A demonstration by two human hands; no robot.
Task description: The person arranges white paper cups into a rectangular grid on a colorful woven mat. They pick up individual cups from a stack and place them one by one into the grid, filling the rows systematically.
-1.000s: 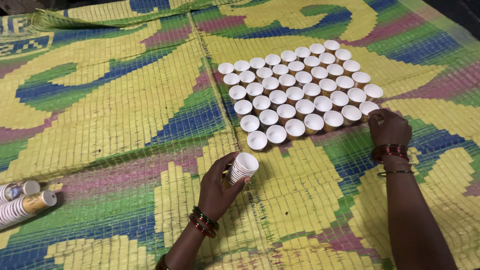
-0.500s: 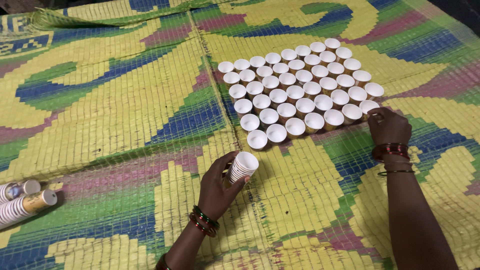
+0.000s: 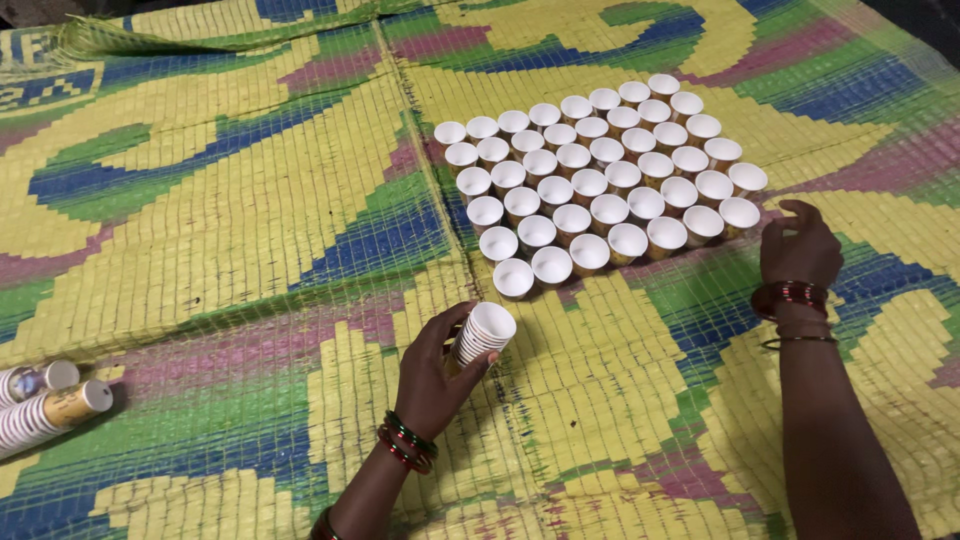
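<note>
Several small paper cups [image 3: 598,172] stand upright in tight rows on a colourful woven mat [image 3: 230,210]. My left hand [image 3: 435,375] is wrapped around a tilted stack of nested cups [image 3: 482,336], just below the front row. My right hand [image 3: 800,245] hovers beside the rightmost cup of the front row [image 3: 739,214], fingers loosely curled and holding nothing. Bangles circle both wrists.
Two more stacks of nested cups [image 3: 45,408] lie on their sides at the mat's left edge. The mat's far edge is folded up at the top left [image 3: 140,40]. Dark floor shows past the top right corner.
My right hand has let go of the rightmost front-row cup and drawn back slightly to the right. The left hand and its stack have not moved.
</note>
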